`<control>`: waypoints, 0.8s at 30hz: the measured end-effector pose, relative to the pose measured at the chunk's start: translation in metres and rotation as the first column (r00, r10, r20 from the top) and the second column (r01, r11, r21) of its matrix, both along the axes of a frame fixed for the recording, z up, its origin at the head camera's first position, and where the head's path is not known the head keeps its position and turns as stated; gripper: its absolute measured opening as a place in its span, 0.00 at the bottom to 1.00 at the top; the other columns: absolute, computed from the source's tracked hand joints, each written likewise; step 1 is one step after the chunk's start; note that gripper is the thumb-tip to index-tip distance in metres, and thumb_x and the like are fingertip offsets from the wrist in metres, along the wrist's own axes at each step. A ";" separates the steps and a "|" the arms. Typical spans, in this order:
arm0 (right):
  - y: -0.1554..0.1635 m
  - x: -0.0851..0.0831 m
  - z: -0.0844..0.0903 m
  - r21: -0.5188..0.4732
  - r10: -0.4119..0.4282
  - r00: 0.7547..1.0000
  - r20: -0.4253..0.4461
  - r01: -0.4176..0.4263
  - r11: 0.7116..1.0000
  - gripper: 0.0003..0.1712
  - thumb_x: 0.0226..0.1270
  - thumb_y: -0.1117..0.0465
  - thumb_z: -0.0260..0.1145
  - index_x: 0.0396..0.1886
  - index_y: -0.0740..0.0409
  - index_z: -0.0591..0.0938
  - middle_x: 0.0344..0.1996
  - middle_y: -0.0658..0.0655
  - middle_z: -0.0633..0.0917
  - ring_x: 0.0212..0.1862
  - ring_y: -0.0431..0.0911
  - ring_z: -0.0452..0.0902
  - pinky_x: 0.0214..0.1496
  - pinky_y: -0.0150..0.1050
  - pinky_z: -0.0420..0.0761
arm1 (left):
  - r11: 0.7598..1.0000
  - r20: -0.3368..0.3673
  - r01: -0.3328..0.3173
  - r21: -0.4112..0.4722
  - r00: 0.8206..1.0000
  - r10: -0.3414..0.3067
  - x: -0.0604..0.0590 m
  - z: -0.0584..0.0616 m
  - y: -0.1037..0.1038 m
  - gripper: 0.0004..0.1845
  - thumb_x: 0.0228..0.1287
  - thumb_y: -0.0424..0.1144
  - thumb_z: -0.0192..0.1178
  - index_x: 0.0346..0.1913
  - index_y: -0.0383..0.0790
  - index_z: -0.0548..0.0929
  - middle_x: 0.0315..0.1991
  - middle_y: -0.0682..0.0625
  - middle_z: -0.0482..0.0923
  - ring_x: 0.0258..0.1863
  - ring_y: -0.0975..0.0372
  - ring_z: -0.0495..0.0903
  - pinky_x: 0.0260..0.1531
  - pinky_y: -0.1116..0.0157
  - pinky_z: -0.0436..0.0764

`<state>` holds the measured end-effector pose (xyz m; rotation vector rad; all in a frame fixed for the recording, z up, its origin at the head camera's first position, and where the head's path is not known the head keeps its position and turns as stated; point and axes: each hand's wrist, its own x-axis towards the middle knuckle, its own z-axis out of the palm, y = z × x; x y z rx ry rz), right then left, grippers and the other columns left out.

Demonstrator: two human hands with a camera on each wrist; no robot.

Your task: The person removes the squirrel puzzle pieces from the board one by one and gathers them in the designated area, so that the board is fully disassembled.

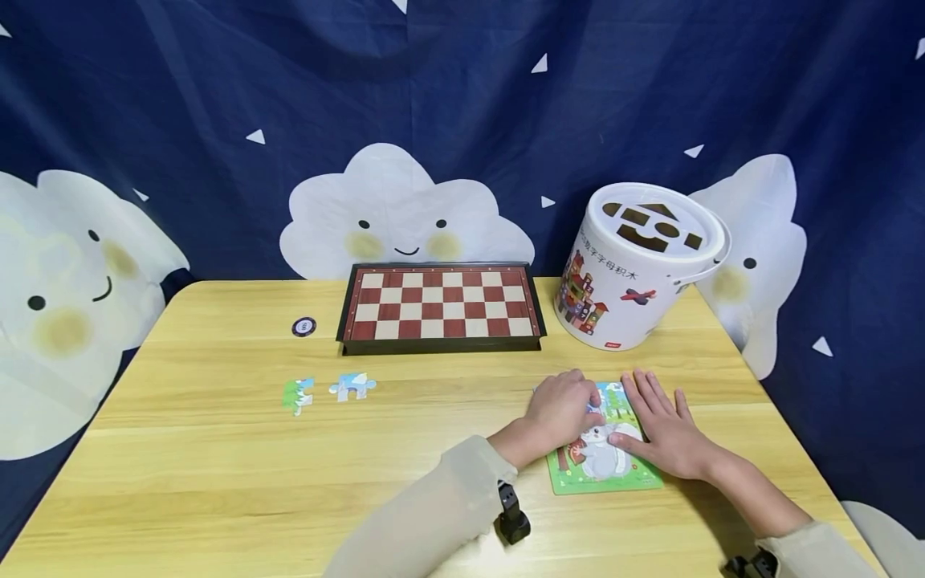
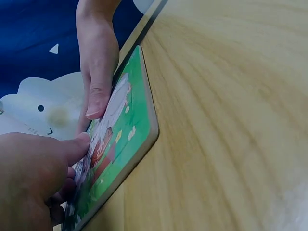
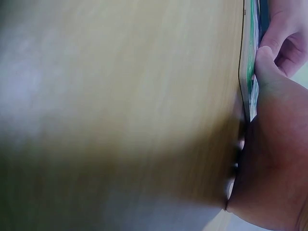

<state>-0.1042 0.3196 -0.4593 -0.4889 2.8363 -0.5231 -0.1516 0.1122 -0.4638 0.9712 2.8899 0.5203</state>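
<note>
Lying flat, puzzle board [image 1: 603,474], long axis front-to-back, under both hands [image 1: 614,417].

A folded chessboard [image 1: 441,309] is laid at the back of the wooden table [image 1: 217,466]. A round token [image 1: 304,327] is seen just left of the chessboard, a white toy-block bucket [image 1: 636,269] to its right, and two loose puzzle pieces [image 1: 328,391] in front of its left end.
</note>
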 end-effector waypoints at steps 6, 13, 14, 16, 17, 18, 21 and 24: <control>0.001 0.001 0.000 -0.004 -0.001 1.000 0.000 0.001 1.000 0.57 0.73 0.38 0.62 0.82 0.64 0.44 0.79 0.73 0.42 0.80 0.67 0.30 0.70 0.75 0.30 | 1.000 0.014 0.003 0.011 1.000 -0.003 0.003 0.000 0.003 0.09 0.68 0.54 0.67 0.43 0.55 0.87 0.36 0.63 0.78 0.36 0.71 0.74 0.39 0.74 0.73; 0.000 0.001 0.000 -0.010 0.002 1.000 -0.002 -0.002 1.000 0.57 0.73 0.39 0.62 0.82 0.64 0.44 0.79 0.73 0.42 0.80 0.67 0.30 0.70 0.75 0.30 | 0.999 0.016 -0.027 0.024 1.000 0.027 0.004 0.000 0.003 0.15 0.67 0.55 0.67 0.49 0.52 0.85 0.40 0.61 0.78 0.39 0.71 0.75 0.41 0.75 0.73; 0.000 0.000 0.000 -0.010 0.003 1.000 -0.001 -0.003 1.000 0.57 0.73 0.39 0.62 0.82 0.64 0.44 0.79 0.73 0.42 0.79 0.67 0.30 0.70 0.75 0.30 | 0.999 0.012 -0.028 0.024 1.000 0.028 0.004 0.000 0.003 0.14 0.68 0.55 0.66 0.49 0.53 0.86 0.40 0.62 0.78 0.39 0.71 0.75 0.41 0.75 0.73; -0.001 0.000 0.002 -0.005 0.004 1.000 0.002 -0.004 1.000 0.57 0.73 0.39 0.63 0.82 0.65 0.44 0.79 0.74 0.42 0.79 0.68 0.31 0.70 0.76 0.31 | 0.999 0.009 -0.030 0.020 1.000 0.030 0.005 -0.001 0.004 0.13 0.68 0.55 0.66 0.48 0.54 0.86 0.40 0.62 0.78 0.39 0.71 0.75 0.41 0.74 0.73; -0.001 0.000 0.002 -0.001 0.003 1.000 0.006 -0.003 1.000 0.57 0.73 0.39 0.62 0.82 0.65 0.44 0.79 0.73 0.42 0.79 0.67 0.31 0.70 0.76 0.31 | 0.999 0.008 -0.032 0.019 0.999 0.032 0.005 -0.001 0.004 0.12 0.68 0.55 0.66 0.48 0.55 0.87 0.40 0.62 0.78 0.39 0.71 0.75 0.42 0.74 0.73; -0.001 0.000 0.003 0.001 0.003 1.000 0.008 -0.003 1.000 0.57 0.73 0.39 0.63 0.82 0.65 0.44 0.79 0.73 0.42 0.80 0.67 0.31 0.70 0.76 0.31 | 0.999 0.008 -0.034 0.017 0.999 0.033 0.005 -0.001 0.005 0.11 0.68 0.55 0.66 0.47 0.56 0.87 0.40 0.63 0.78 0.39 0.71 0.75 0.42 0.73 0.73; -0.001 0.000 0.002 -0.011 0.004 1.000 0.003 -0.004 1.000 0.57 0.73 0.39 0.63 0.82 0.64 0.44 0.79 0.73 0.42 0.80 0.67 0.30 0.70 0.75 0.30 | 0.999 0.012 -0.040 0.016 0.999 0.040 0.006 -0.001 0.006 0.10 0.69 0.54 0.65 0.46 0.56 0.87 0.39 0.63 0.77 0.39 0.71 0.75 0.42 0.73 0.73; 0.002 0.000 -0.002 -0.038 0.011 1.000 -0.020 -0.012 0.999 0.56 0.73 0.39 0.63 0.82 0.65 0.44 0.79 0.73 0.42 0.80 0.67 0.29 0.70 0.75 0.28 | 0.999 0.010 -0.043 0.012 0.999 0.043 0.006 0.000 0.006 0.10 0.69 0.54 0.65 0.46 0.56 0.87 0.39 0.63 0.78 0.40 0.71 0.75 0.41 0.73 0.73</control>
